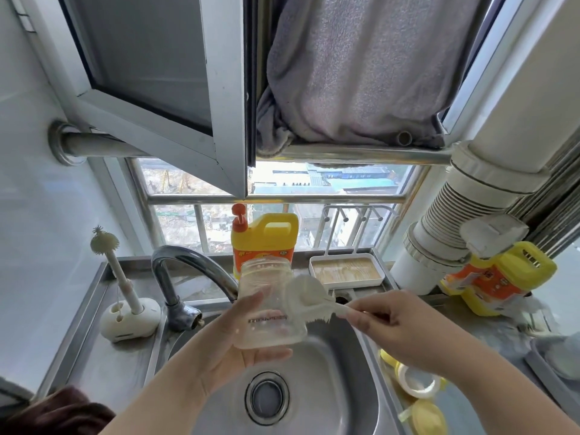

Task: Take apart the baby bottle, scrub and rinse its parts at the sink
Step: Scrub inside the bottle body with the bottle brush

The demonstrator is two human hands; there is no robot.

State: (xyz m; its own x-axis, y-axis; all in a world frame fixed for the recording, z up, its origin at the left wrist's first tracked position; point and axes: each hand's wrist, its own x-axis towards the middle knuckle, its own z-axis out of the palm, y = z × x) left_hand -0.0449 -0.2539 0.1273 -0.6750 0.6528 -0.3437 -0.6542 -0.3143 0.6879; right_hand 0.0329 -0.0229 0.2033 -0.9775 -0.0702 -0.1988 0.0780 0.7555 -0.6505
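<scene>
The left hand (226, 346) holds the clear bottle (266, 302) upright above the sink (329, 387), fingers curled round its back and the thumb across its front, with the open mouth on top. The right hand (389, 324) pinches the handle of a white brush (309, 298), whose head rests against the right side of the bottle, outside it. Both are held just in front of the tap (188, 277).

On the desk (103, 356) to the left, a second brush (110, 255) stands upright in a white holder (128, 321). Behind the bottle stands a yellow soap jug (266, 237) with an orange pump, and just beside it to the right lies a white tray (346, 271). Right of the sink lie a yellow ring (414, 381) and a yellow cap (428, 417), with another yellow jug (499, 277) farther back. A grey towel (361, 67) hangs over a rail above the window.
</scene>
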